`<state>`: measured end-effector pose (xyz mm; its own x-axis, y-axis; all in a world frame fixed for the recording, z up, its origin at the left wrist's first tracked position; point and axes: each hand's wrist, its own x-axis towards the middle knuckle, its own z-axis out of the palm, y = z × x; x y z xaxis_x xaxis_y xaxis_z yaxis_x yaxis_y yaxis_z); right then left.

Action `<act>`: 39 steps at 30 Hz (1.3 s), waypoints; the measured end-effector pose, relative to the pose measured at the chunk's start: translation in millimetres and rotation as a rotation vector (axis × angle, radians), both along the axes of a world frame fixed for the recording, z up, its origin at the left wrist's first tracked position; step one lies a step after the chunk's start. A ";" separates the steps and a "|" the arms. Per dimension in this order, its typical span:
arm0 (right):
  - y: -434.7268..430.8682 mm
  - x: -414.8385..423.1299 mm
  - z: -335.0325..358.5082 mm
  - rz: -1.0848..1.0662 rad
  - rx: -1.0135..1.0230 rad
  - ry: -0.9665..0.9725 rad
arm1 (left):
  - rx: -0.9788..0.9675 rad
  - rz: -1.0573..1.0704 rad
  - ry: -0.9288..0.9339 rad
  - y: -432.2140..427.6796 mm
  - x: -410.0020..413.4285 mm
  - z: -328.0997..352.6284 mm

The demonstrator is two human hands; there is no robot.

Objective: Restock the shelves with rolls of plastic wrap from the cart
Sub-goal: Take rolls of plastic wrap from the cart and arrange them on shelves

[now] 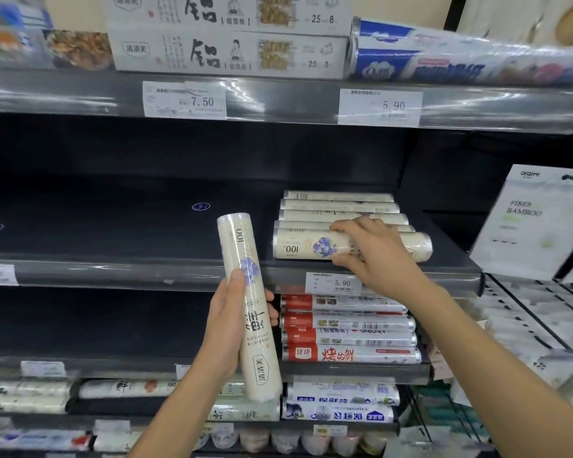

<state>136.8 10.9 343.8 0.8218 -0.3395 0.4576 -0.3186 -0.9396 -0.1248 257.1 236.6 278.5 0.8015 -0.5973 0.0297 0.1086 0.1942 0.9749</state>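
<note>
Right hand (377, 256) grips a roll (298, 246) at frame centre, seating it on the shelf (113, 226) row, while left hand (227, 322) holds the next roll (248, 302) upright, ready.

left hand (227, 320) gripping roll (243, 242), right hand (377, 256) seemingly pinching 2nd roll (298, 247)

Middle shelf (96, 233) deck open left of the row of cream rolls (338, 206), tall gap under upper shelf rail (278, 100). Right part blocked: rolls, with right hand (377, 256) gripping front roll (298, 246). Left hand (225, 325) holds upright roll (242, 246) before the shelf lip.
</note>
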 end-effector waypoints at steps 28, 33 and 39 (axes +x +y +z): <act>11.2 8.8 1.4 0.074 0.259 -0.274 | -0.182 -0.174 0.180 -3.1 -7.3 5.7; 68.8 -4.5 -0.2 0.286 0.581 -0.090 | -0.292 -0.228 0.169 -9.6 -5.0 4.0; 76.3 -4.1 -9.2 0.211 0.558 -0.120 | -0.433 -0.304 0.222 -15.0 -12.7 6.4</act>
<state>132.7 87.3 334.5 0.8515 -0.3896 0.3510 -0.0856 -0.7637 -0.6399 244.4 221.5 284.9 0.6105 -0.7728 0.1734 0.4154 0.4988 0.7606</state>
